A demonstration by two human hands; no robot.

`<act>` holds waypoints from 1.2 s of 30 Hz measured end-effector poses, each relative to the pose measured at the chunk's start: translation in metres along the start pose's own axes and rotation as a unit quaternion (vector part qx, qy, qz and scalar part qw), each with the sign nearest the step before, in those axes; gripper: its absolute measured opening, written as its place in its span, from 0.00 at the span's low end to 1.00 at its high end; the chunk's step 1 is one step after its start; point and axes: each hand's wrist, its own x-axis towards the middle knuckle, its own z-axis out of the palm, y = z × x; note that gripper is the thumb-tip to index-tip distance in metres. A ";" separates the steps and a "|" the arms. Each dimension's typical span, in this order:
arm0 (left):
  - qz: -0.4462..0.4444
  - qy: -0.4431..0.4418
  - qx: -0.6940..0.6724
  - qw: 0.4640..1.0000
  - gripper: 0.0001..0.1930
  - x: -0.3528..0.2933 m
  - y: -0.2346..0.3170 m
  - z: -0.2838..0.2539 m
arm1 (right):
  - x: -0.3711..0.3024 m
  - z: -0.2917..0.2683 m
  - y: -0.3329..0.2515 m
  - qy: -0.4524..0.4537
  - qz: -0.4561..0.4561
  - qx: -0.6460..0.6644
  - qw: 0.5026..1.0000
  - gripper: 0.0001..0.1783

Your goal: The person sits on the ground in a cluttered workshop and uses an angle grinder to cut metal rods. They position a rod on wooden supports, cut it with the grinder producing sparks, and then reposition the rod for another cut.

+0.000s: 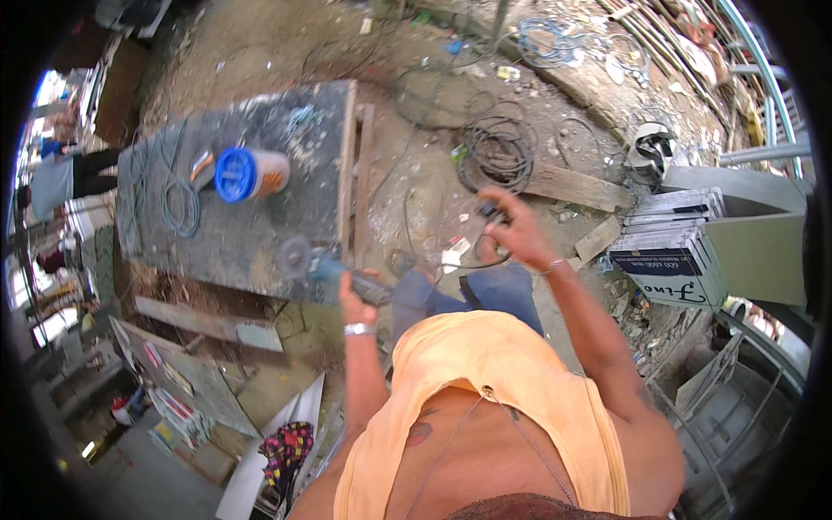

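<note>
My left hand (357,299) is wrapped round the body of an angle grinder (328,267), blue toward its head and dark at the handle. Its round disc (295,253) points left, over the near right corner of the dark worktable (286,217); motion blurs it a little. In front of my right thigh, my right hand (513,227) is closed on a small black plug-like piece (490,211). A black cord (468,265) loops below that hand. On the table stands a clear tub with a blue lid (236,175).
A coil of dark cable (498,149) lies on the dirt floor ahead, beside a wooden plank (568,185). Stacked tile boxes (667,260) stand to the right. Loose cord (179,204) rests on the table. A person (61,184) stands at far left. Rubble is scattered about.
</note>
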 end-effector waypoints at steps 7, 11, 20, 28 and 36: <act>0.126 -0.223 0.037 0.966 0.19 -0.080 0.010 0.155 | -0.132 -0.358 -0.120 0.421 -0.160 -0.082 0.889 0.24; 0.070 -0.315 0.094 0.942 0.19 -0.094 -0.018 0.245 | -0.190 -0.398 -0.148 0.402 -0.232 -0.054 0.884 0.27; 0.061 -0.345 0.330 0.877 0.24 -0.098 -0.072 0.390 | -0.202 -0.397 -0.125 0.285 0.051 -0.063 0.955 0.35; -0.061 -0.367 0.471 0.800 0.21 -0.018 -0.099 0.512 | -0.190 -0.438 -0.112 0.335 0.284 -0.339 0.832 0.33; -0.168 -0.392 0.558 0.712 0.22 0.050 -0.126 0.682 | -0.104 -0.454 -0.107 0.459 0.292 -0.081 0.835 0.31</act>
